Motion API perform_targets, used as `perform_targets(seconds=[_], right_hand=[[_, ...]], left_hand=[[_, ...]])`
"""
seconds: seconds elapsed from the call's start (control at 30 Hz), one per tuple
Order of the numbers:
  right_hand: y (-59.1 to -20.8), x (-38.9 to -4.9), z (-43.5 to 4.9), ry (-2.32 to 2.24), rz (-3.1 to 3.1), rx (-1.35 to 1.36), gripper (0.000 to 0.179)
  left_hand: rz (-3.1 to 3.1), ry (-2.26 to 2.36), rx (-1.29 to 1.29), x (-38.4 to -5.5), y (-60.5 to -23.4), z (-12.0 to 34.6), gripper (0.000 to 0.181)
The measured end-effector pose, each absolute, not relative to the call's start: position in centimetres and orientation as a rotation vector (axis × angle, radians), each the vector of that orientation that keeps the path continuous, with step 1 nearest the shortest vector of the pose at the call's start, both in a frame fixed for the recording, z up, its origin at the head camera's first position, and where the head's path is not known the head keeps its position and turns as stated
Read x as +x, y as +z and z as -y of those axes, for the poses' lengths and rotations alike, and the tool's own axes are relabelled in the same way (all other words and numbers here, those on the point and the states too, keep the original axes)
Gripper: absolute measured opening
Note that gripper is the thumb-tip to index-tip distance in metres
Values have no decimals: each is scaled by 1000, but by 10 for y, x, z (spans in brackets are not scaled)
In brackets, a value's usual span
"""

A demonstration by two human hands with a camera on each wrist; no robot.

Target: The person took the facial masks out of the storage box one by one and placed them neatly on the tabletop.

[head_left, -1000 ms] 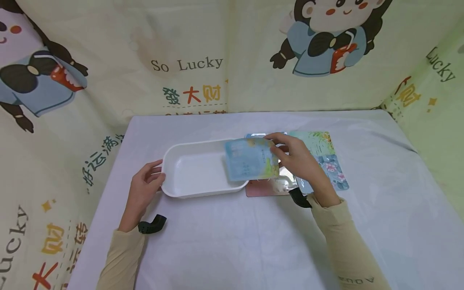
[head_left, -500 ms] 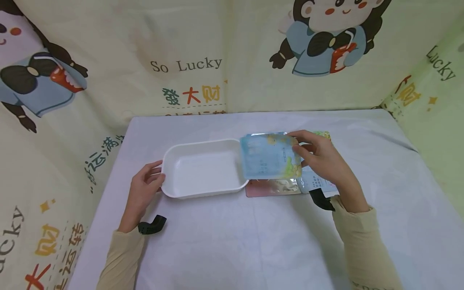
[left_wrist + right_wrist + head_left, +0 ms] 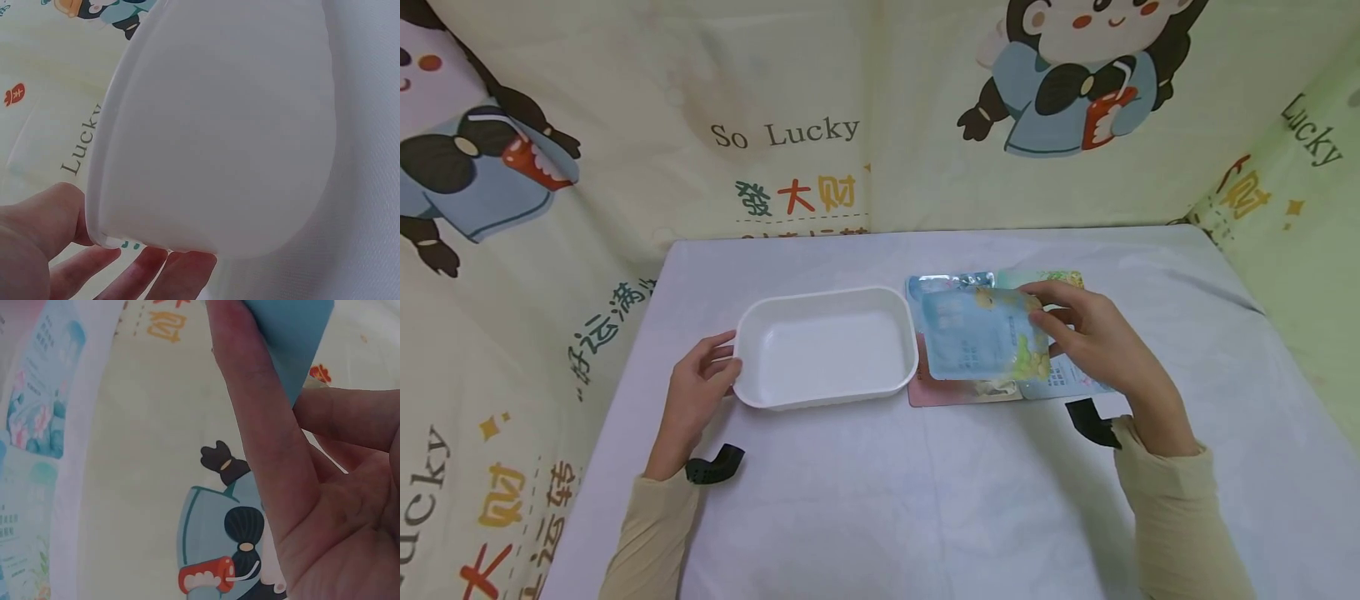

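Note:
A white rectangular tray (image 3: pixel 820 350) sits on the table, and my left hand (image 3: pixel 700 371) holds its left end. The left wrist view shows the thumb on one side of the tray's rim (image 3: pixel 97 156) and the other fingers against its outer wall. My right hand (image 3: pixel 1090 333) pinches a light blue flat packet (image 3: pixel 977 333) by its right edge, thumb and fingers on opposite faces. This packet is just right of the tray, over several others. Only the blue corner of the packet (image 3: pixel 294 337) shows in the right wrist view.
Partly covered by the held packet lie a pink packet (image 3: pixel 955 393), a blue shiny one (image 3: pixel 943 283), a green one (image 3: pixel 1037 277) and a pale blue one (image 3: pixel 1067 381). A white cloth (image 3: pixel 865 508) covers the table; a printed curtain (image 3: pixel 917 183) hangs behind it.
My right hand has carried the light blue packet rightward, from over the tray's right end to over the other packets, and slightly down at the last. The left hand and tray have stayed put.

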State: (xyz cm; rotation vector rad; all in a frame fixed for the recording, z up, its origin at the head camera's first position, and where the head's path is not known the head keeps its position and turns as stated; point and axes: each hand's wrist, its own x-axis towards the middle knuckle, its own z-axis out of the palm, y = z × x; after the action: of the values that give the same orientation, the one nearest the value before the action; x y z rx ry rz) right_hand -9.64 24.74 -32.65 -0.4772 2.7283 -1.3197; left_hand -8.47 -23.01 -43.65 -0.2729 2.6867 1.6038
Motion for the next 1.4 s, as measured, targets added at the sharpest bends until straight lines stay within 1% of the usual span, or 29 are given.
perform_targets(seconds=[0.63,0.87,1.07,1.4], right_hand=[[-350,-76,-267,-1349,-2562,-383,36],[-355,-69,-267,-1326,-2534,-422,34],[-361,-68,-269,-1341,-2443,-412,36],[-382,-70,-269,-1384,-2301,-383,42]], left_hand=[[-2688,1593,-282,-84,-437,231,49],[-2691,1583,-296,-85,-436,230,49],[-2698,1583,-292,-85,-435,229,48],[-2692,1587,-292,-85,-436,230,49]])
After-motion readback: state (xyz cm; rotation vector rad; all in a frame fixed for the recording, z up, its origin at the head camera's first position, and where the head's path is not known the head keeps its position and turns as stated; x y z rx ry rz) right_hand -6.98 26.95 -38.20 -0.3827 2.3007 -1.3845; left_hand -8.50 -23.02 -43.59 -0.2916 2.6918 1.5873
